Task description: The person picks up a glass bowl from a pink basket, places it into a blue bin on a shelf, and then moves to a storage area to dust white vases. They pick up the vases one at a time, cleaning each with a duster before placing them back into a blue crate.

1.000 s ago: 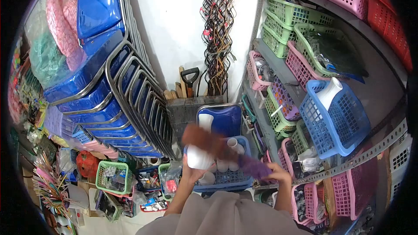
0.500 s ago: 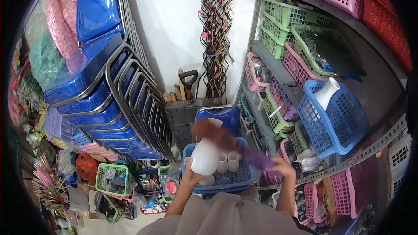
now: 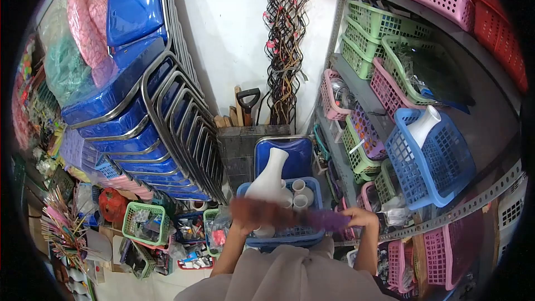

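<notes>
My left hand point(image 3: 241, 226) holds a white long-necked vase point(image 3: 268, 176) by its base, upright above a blue basket point(image 3: 312, 236). My right hand point(image 3: 362, 218) grips the purple handle of a feather duster point(image 3: 290, 215). Its brown, blurred head lies across the bottom of the vase, hiding my left hand's fingers. Several small white vases point(image 3: 300, 192) stand in the blue basket.
A stack of blue metal-framed chairs point(image 3: 142, 111) fills the left. Shelves on the right hold green, pink and purple baskets; a tilted blue basket point(image 3: 440, 159) holds another white vase point(image 3: 423, 125). Baskets of small goods point(image 3: 146, 224) crowd the floor.
The vase has turned upright and risen a little in my left hand. The duster has swung down from across the vase's top to level below its body.
</notes>
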`<state>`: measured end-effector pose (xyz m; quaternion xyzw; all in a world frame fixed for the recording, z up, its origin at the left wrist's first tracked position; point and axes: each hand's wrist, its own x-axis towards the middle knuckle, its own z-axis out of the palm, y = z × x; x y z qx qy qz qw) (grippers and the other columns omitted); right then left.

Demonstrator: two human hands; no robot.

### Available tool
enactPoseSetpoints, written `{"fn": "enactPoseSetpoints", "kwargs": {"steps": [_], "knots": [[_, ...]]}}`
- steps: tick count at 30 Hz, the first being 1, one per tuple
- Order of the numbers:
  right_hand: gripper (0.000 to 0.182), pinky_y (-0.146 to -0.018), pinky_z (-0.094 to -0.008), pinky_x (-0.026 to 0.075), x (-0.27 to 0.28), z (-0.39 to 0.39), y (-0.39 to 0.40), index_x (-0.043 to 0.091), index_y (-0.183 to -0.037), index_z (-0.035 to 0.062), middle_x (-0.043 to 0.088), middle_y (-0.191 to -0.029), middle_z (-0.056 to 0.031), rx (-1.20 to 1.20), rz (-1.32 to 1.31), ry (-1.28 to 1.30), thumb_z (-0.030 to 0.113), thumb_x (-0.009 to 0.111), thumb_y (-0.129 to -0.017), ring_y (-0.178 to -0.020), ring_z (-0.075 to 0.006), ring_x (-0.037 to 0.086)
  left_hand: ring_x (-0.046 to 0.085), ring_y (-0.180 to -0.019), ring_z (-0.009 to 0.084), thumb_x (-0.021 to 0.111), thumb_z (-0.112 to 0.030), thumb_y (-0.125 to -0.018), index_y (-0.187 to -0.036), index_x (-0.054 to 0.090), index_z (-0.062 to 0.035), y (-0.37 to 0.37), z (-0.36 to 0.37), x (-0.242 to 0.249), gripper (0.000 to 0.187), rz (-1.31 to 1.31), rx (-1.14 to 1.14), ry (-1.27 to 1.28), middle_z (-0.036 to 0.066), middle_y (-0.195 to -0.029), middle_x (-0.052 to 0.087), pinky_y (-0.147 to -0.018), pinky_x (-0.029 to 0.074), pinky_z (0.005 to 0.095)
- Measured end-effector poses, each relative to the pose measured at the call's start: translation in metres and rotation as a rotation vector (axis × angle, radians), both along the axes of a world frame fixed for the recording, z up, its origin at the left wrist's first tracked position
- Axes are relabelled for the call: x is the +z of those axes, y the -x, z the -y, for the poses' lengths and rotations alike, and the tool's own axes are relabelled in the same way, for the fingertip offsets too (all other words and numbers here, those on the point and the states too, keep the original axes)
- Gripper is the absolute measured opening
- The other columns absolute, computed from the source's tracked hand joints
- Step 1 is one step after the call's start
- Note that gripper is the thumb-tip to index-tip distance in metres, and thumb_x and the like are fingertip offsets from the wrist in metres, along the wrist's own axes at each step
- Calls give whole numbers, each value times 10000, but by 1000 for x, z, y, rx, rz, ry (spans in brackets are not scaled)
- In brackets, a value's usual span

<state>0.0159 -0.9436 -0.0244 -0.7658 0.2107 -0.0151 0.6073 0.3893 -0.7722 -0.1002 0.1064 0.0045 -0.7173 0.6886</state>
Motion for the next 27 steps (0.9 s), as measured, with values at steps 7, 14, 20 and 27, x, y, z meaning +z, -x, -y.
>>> {"fn": "enactPoseSetpoints", "kwargs": {"steps": [7, 14, 20, 27], "knots": [[261, -730, -245, 454, 19, -5, -7, 646, -947, -8, 644, -821, 1, -443, 79, -121, 16, 715, -697, -767, -71, 547, 521, -1147, 333, 580, -364, -869, -1349, 363, -82, 19, 5, 50, 598, 554, -20, -18, 158, -1304, 483, -902, 484, 484], [357, -763, -251, 460, 21, 4, -5, 628, -1046, -21, 659, -907, -14, -341, 25, -19, 38, 725, -707, -828, -74, 555, 553, -1005, 180, 790, -56, -654, -1283, 417, -66, 20, 19, 62, 732, 1027, 85, -109, 54, -1140, 553, -806, 486, 307], [354, -730, -247, 469, 14, 7, -4, 646, -1001, -6, 655, -850, -4, -69, -11, 3, -14, 707, -653, -804, -78, 568, 525, -1053, 204, 831, -142, -590, -1305, 390, -40, 13, 24, 50, 846, 1597, 298, -29, 101, -1187, 520, -874, 449, 320], [389, -776, -259, 462, 34, -15, -32, 634, -1045, -19, 655, -911, -15, -608, 97, -148, -12, 724, -666, -859, -85, 558, 491, -1123, 315, 864, -267, -476, -1272, 421, -10, 29, 23, 91, 946, 2207, 681, -178, 157, -1240, 508, -933, 384, 399]]}}
